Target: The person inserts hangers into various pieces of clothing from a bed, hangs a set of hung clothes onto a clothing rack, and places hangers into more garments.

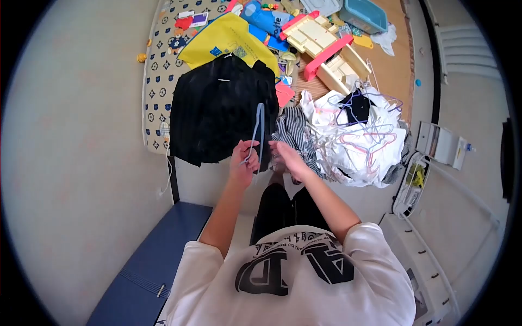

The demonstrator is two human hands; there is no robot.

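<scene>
A blue-grey clothes hanger (260,122) stands nearly edge-on in front of me, gripped near its lower end by my left hand (243,163). My right hand (288,161) is just to the right of it, fingers stretched out and holding nothing. Behind the hanger, a black garment (217,117) is spread over the bed's edge. A striped cloth (296,133) lies close beyond my right hand. To its right is a heap of white clothes (356,165), with pink and purple hangers (372,142) tangled on top.
A yellow bag (231,41) lies behind the black garment. Farther back are a cream and red plastic toy (318,46) and a blue bin (365,15). A blue padded bench (157,255) stands at lower left, with a white rack (410,187) on the right.
</scene>
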